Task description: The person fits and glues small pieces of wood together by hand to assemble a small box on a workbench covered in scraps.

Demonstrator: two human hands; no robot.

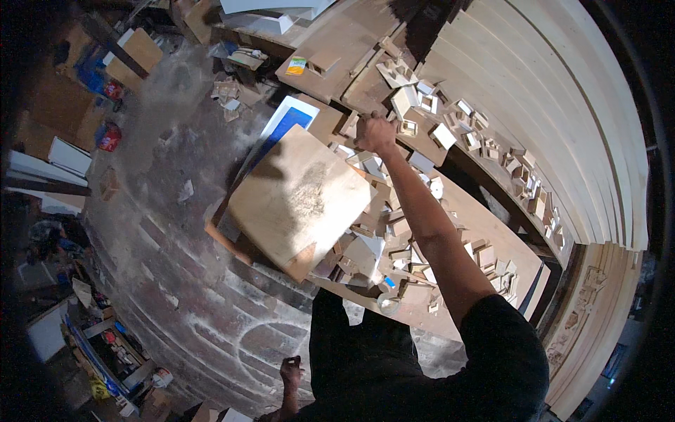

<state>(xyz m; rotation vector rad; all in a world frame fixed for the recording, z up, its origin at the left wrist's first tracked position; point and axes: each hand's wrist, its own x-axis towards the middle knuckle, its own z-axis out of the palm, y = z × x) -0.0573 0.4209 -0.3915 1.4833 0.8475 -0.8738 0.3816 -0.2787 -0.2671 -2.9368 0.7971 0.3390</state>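
My right arm stretches far over the workbench. At its end my right hand (pixel 376 131) is closed, its fingers curled down among small wood offcuts (pixel 408 127); whatever they grip is hidden beneath the hand. Low beside my leg hangs my left hand (pixel 291 371), away from the bench, its fingers curled in; I cannot make out whether anything is inside. A pale square wooden board (pixel 288 204), dusted with sawdust, lies left of my right arm. Under its far edge a white-framed blue panel (pixel 290 121) sticks out.
Many wood scraps lie on the near benchtop (pixel 485 211) and along the far ledge. Long pale planks (pixel 541 84) lean at the right. A roll of clear tape (pixel 387 302) sits at the near edge. The dusty floor (pixel 176 197) spreads left, with clutter (pixel 112 352) beyond.
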